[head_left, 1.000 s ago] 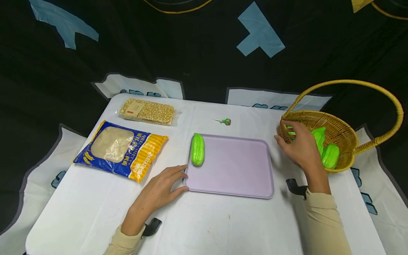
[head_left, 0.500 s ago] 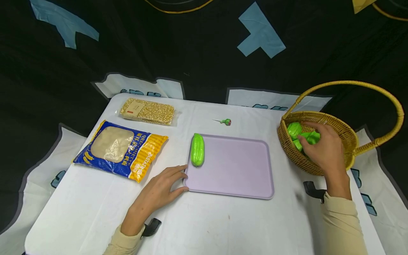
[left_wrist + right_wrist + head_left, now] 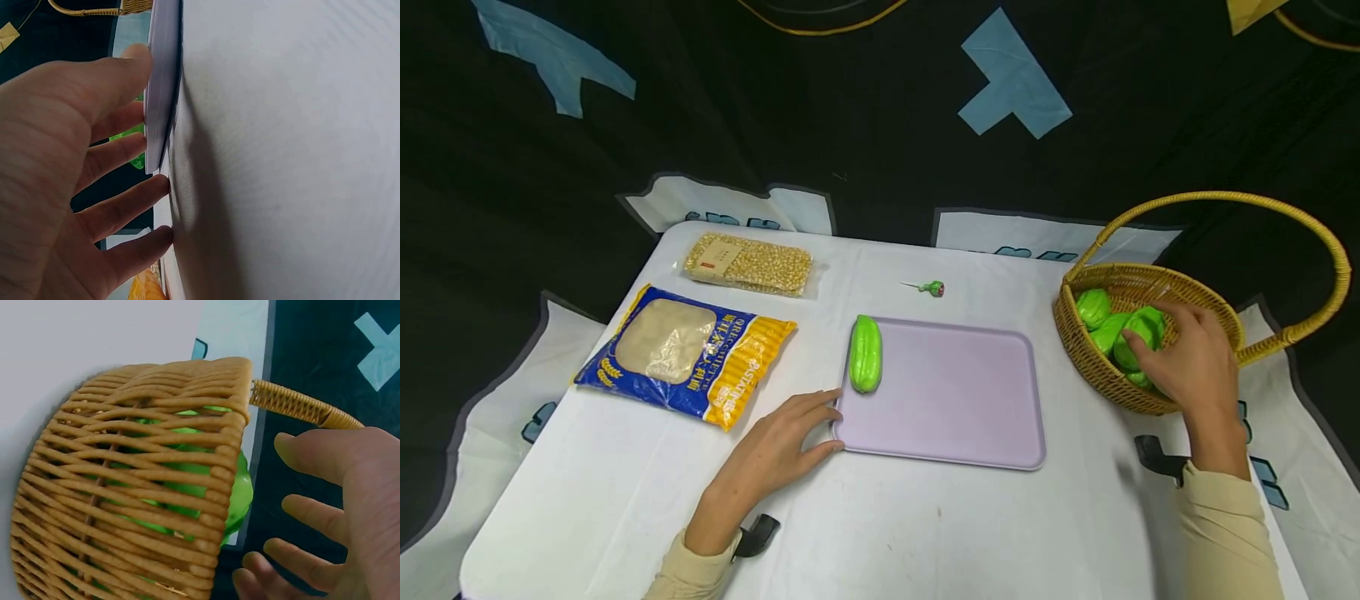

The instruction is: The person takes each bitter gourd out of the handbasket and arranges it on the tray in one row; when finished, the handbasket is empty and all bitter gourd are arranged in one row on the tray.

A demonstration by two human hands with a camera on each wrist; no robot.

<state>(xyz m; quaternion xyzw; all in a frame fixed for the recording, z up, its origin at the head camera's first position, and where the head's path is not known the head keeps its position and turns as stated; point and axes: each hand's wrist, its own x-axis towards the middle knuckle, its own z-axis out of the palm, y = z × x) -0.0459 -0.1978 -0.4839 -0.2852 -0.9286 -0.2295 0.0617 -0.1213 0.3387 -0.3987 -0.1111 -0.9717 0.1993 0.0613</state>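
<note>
Right hand (image 3: 1201,362) had shifted farther right of the tray (image 3: 955,392) — fingers apart over green produce (image 3: 1142,332) in the basket (image 3: 1086,358) | left hand (image 3: 775,446), fingers spread, touched the tray's left edge, likely steadying it.

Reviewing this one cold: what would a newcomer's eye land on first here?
Probably the wicker basket at the table's right, its tall handle arching over bright green vegetables with the right hand above them. Next, the lilac tray in the middle, one long vegetable at its left end and the left hand at its near-left corner. The blue-and-yellow bag stands out on the left.
</note>
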